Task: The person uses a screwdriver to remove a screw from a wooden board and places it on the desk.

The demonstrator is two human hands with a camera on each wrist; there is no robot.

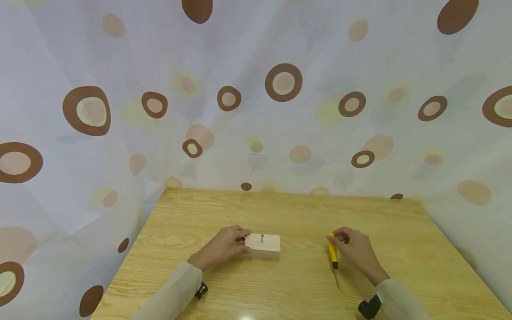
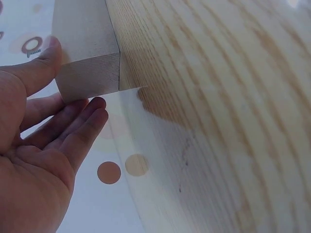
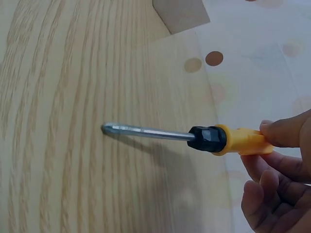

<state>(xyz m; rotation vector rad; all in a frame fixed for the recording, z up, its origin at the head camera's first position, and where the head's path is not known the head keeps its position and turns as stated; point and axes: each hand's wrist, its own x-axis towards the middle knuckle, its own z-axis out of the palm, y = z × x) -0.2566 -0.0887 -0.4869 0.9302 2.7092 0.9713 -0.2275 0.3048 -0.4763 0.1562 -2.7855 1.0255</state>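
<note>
Yellow-handled screwdriver (image 1: 333, 252) pinched in right hand (image 1: 358, 252); pale block (image 1: 272, 244) gripped by left hand (image 1: 222, 247).
Block's end sits between that hand's thumb and fingers, remainder extending to its right; screw (image 1: 262, 237) stands on top, just beyond the fingertips.

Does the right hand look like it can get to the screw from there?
Probably yes: nothing shows between the right hand, holding the yellow-handled screwdriver, and the screw standing up from the wooden block. The left hand only holds the block's left end.
</note>
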